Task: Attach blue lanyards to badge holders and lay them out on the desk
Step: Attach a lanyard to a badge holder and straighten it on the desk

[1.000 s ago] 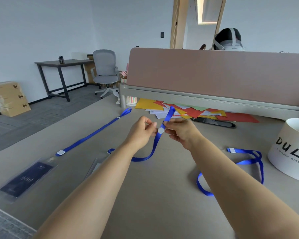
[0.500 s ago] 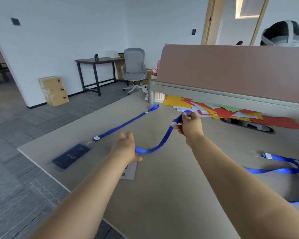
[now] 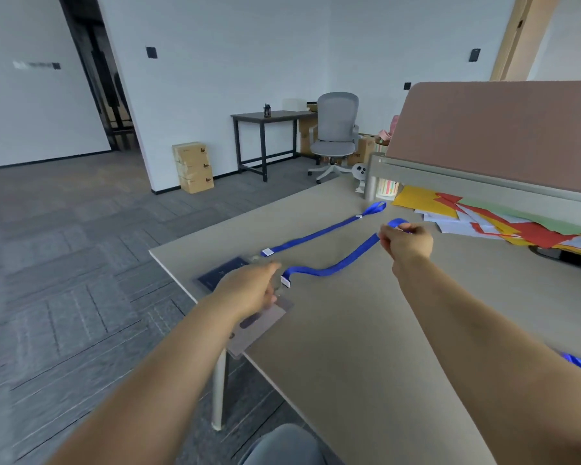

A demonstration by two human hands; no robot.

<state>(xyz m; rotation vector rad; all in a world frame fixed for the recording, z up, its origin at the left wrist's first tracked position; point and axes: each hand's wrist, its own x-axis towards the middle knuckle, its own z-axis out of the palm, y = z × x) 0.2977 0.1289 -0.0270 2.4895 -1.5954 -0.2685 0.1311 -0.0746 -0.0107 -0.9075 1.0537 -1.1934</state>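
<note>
Blue lanyard (image 3: 332,268): drawn out across desk (image 3: 366,357), loop end pinched in curled fingers of right hand (image 3: 406,243); left hand (image 3: 249,290), off the loop since a second ago, now at clip end over holder (image 3: 264,325) at desk edge, grip unclear in blur; set likely ready for laying beside first lanyard (image 3: 316,234).

Blue lanyards (image 3: 332,269), beige desk (image 3: 366,330), red-yellow-green papers (image 3: 503,223)

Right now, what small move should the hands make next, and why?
Probably lower the right hand and pull the held lanyard straight: its strap sags in a curve, while the other lanyard lies straight on the desk. The left hand is at its clip end.
</note>
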